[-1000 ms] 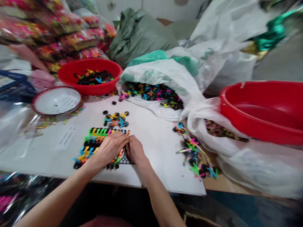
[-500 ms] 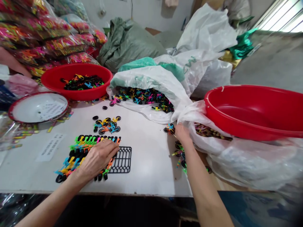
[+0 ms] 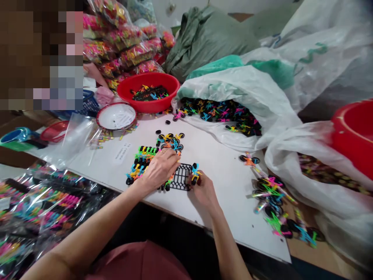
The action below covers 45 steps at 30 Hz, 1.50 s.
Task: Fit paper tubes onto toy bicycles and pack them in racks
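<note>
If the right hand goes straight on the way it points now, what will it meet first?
Besides the bike it holds, the right hand would likely meet the right end of the grid. Depth is unclear, so it might pass above.

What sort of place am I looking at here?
Probably a small toy assembly or packing workshop. An open white sack holding many small, bright bike-like pieces, a red basin with more inside, and stacked clear bags of colourful items all suggest bulk handwork.
</note>
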Tool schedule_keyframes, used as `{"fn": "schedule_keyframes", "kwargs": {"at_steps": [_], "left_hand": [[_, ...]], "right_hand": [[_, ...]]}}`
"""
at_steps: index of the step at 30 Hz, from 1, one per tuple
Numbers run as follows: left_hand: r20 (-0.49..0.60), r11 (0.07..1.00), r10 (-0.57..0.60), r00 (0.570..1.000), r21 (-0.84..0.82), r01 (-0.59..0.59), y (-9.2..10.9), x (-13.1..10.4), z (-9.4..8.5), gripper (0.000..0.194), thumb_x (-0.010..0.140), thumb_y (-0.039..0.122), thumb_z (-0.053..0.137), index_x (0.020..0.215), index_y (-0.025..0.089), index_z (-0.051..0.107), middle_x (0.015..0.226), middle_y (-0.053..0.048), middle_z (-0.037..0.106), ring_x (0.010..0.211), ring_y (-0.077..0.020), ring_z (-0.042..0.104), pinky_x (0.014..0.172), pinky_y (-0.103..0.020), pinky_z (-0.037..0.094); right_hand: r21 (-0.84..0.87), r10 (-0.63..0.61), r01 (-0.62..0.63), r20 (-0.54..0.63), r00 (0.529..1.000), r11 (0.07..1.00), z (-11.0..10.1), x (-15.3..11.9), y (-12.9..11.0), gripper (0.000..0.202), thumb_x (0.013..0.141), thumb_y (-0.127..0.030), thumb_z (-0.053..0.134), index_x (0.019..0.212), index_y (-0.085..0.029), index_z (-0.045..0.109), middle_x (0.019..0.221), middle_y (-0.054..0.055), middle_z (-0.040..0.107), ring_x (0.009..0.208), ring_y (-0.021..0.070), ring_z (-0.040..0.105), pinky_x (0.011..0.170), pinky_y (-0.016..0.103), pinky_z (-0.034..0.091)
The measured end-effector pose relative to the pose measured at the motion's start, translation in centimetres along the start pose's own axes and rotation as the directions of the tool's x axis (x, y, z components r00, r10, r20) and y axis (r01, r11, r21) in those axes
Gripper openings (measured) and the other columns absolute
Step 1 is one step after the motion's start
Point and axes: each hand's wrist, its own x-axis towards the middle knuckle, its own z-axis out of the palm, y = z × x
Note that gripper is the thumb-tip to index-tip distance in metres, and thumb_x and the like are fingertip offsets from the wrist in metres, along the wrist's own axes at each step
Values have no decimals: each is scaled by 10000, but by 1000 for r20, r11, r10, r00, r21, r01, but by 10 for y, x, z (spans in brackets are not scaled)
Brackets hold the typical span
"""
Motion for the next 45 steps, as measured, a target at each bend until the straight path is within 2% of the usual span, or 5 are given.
{"fn": "schedule_keyframes", "kwargs": {"at_steps": [5,21,29,32,45], "left_hand": [[90,991,5,996,-132,7,22,-34,-18,193,886,142,423,995,151,583,892,-69,617,893,-178,555,832,-327,449],[48,987,125,991,-110,-119,28,-60,0,219,913,175,396,896,166,614,869,-58,654,862,-181,586,831,-343,454],[-79,980,153,985,-113,-161,20,-66,4,160,872,177,497,994,185,600,896,-40,662,879,-177,590,840,-321,449],[-131,990,118,984,-56,-126,15,-44,-6,208,855,252,537,1047,193,589,920,-50,655,892,-201,581,832,-346,439],[130,980,152,980,-145,-133,-13,-12,17,216,894,123,391,936,162,599,877,-61,584,830,-164,533,757,-292,449]], "right_hand": [[235,43,-31,-46,998,972,41,-15,1,110,729,-267,527,809,-200,495,723,-5,558,624,127,524,576,241,445],[-472,-154,163,57,986,867,65,-37,20,114,797,-198,400,796,-209,514,682,13,572,575,148,524,530,241,399],[-761,-91,-76,-175,980,644,-120,35,-7,303,835,-153,383,1063,-147,581,1086,148,590,987,241,559,859,370,418],[-877,51,-350,-354,934,329,-183,69,-5,250,811,-177,457,969,-68,618,1012,230,574,966,322,562,778,414,424],[-936,87,-83,-57,995,342,-145,72,-5,303,836,-147,433,1089,-177,597,1027,80,622,911,169,574,756,233,392]]}}
